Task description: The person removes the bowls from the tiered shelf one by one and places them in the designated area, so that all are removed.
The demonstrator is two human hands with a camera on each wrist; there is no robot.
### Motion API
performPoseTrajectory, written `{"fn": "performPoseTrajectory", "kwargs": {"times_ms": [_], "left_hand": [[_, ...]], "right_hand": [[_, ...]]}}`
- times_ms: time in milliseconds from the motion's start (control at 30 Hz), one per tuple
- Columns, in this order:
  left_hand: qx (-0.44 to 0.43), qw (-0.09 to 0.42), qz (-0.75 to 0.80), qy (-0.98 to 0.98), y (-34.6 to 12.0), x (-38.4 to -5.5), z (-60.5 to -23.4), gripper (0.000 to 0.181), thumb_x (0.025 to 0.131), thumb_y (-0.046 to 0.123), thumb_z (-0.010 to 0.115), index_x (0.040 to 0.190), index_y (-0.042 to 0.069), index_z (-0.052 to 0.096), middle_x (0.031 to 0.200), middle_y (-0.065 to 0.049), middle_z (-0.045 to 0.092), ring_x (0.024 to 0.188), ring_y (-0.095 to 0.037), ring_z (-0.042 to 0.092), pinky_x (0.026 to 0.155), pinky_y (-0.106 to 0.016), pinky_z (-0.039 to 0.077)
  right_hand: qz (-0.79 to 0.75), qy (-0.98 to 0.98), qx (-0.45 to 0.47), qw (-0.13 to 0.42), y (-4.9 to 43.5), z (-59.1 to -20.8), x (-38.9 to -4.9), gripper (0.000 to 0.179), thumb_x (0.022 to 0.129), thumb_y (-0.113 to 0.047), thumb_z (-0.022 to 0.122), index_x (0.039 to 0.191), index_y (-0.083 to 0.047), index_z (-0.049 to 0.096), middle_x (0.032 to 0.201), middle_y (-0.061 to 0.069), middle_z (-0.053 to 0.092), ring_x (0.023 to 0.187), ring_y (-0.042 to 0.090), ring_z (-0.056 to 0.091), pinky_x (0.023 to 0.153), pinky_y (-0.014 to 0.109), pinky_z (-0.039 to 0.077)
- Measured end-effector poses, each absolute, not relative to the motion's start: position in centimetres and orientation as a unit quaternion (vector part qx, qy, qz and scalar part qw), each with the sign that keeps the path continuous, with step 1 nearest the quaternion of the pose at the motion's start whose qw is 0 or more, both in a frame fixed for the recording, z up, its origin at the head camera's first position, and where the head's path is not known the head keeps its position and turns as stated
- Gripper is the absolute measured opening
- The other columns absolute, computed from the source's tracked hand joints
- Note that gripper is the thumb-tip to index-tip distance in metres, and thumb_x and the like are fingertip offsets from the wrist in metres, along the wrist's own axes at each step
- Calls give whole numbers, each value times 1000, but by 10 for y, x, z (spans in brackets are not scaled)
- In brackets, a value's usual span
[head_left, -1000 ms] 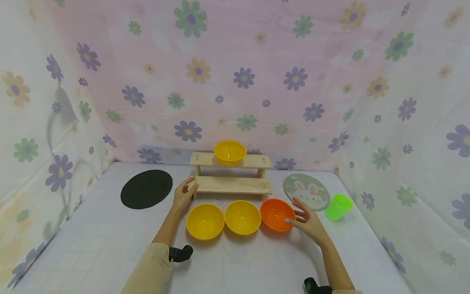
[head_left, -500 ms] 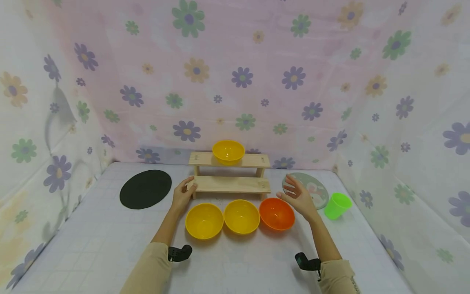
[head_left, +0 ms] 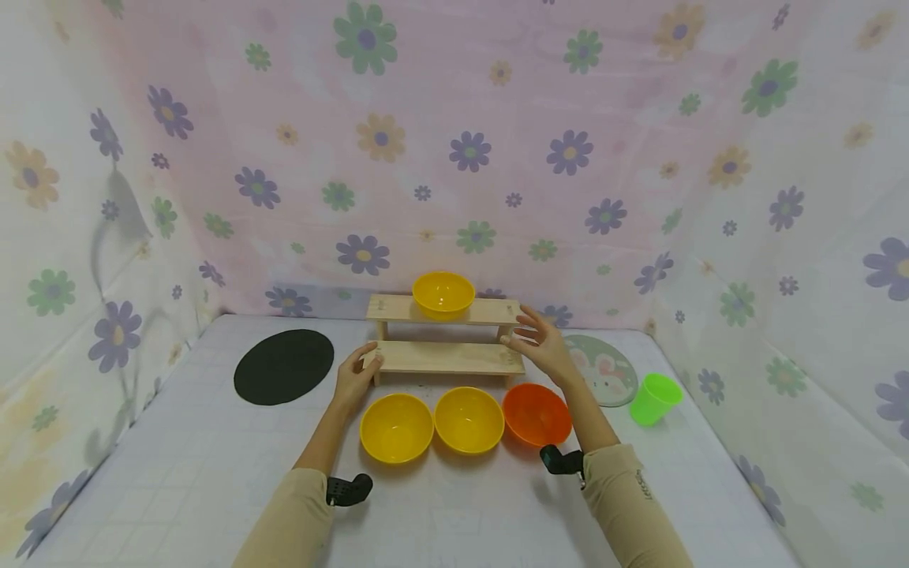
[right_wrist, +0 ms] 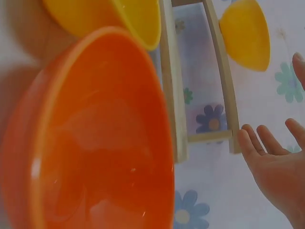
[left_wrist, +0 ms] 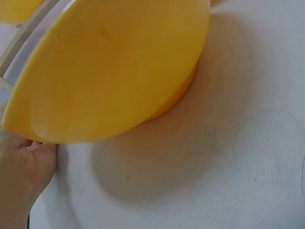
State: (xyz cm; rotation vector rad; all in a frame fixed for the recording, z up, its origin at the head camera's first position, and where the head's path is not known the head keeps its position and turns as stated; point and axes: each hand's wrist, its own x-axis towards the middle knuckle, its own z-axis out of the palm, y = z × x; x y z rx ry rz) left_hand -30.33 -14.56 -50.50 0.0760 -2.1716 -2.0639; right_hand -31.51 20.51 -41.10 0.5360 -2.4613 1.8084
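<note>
A two-step wooden shelf (head_left: pixel 443 359) stands at the back of the table with a yellow bowl (head_left: pixel 443 297) on its upper step. My left hand (head_left: pixel 353 379) grips the left end of the lower step; in the left wrist view a yellow bowl (left_wrist: pixel 114 71) hides its fingers. My right hand (head_left: pixel 543 347) is at the shelf's right end, fingers spread and holding nothing. The right wrist view has that hand (right_wrist: pixel 276 167) beside the upper step's end, fingertips close to the wood. In front of the shelf are two yellow bowls (head_left: pixel 396 428) and an orange bowl (head_left: pixel 536 416) in a row.
A black round mat (head_left: pixel 284 367) lies at the left. To the right are a green rabbit-print mat (head_left: pixel 607 375), partly behind my right hand, and a bright green cup (head_left: pixel 655 400), which leans. Flowered cloth (head_left: pixel 461 197) hangs behind and along both sides.
My right hand has left the orange bowl and moved forward and left to the shelf's right end. The left hand stays at the shelf's left end, and the bowls stay in place.
</note>
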Motion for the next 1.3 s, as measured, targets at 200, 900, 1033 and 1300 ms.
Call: {"fn": "performPoseTrajectory", "kwargs": {"times_ms": [200,900,1033,1300], "left_hand": [[24,70,-686,-724,-146,-304,-505,44,92,18,61,133,6,51,140,-19,44,121,-31,48,90,-28,46],[37,83,-689,-719,-144,-305,-505,43,91,13,62,132,3,52,134,-21,50,109,-23,53,74,-11,45],[38,80,-692,-717,-144,-306,-505,42,91,14,61,132,5,53,135,-20,49,111,-26,52,73,-12,46],[40,72,-684,-725,-145,-305,-503,43,91,16,61,132,4,52,138,-19,47,118,-30,50,79,-14,45]], "right_hand": [[622,-761,181,32,181,-401,-328,71,86,-9,68,146,-8,31,142,24,37,127,43,40,104,46,37],[617,-753,227,-29,132,-375,-338,70,86,-1,64,145,4,26,146,29,28,131,47,33,107,50,31],[622,-746,231,-59,130,-379,-346,74,86,0,65,147,2,23,144,28,34,129,44,39,103,47,37],[641,-731,222,-70,126,-393,-358,74,84,-3,68,146,-2,27,134,28,47,122,38,50,97,37,45]]}}
